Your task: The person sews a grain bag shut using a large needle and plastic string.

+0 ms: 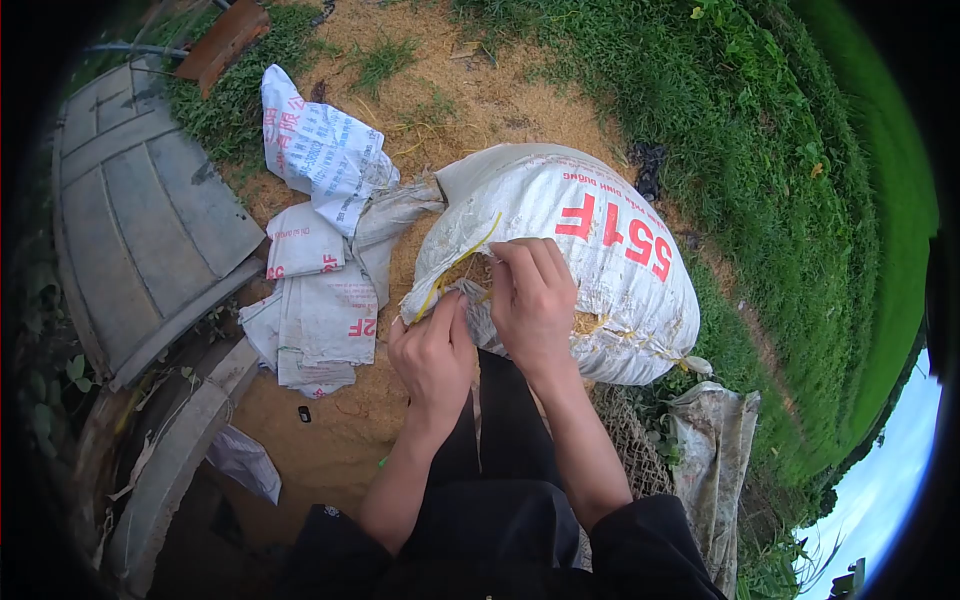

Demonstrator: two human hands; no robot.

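Note:
A bulging white woven sack [620,280] with red "551F" print lies on its side in front of me. Its mouth faces my hands and is partly open, showing straw-coloured husks [468,270] inside. Yellow string [484,236] runs along the mouth's edge. My left hand [436,350] is closed on the near lower edge of the mouth. On the other side of the opening, my right hand [535,295] pinches the sack's edge between thumb and fingers. The fingertips of both hands are partly hidden.
Folded white sacks [325,320] and a crumpled blue-printed sack [325,150] lie to the left on husk-strewn ground. A grey panel [150,210] and a concrete edge [180,470] stand farther left. Netting [625,430] and a dirty sack [715,440] lie right, beside grass [770,200].

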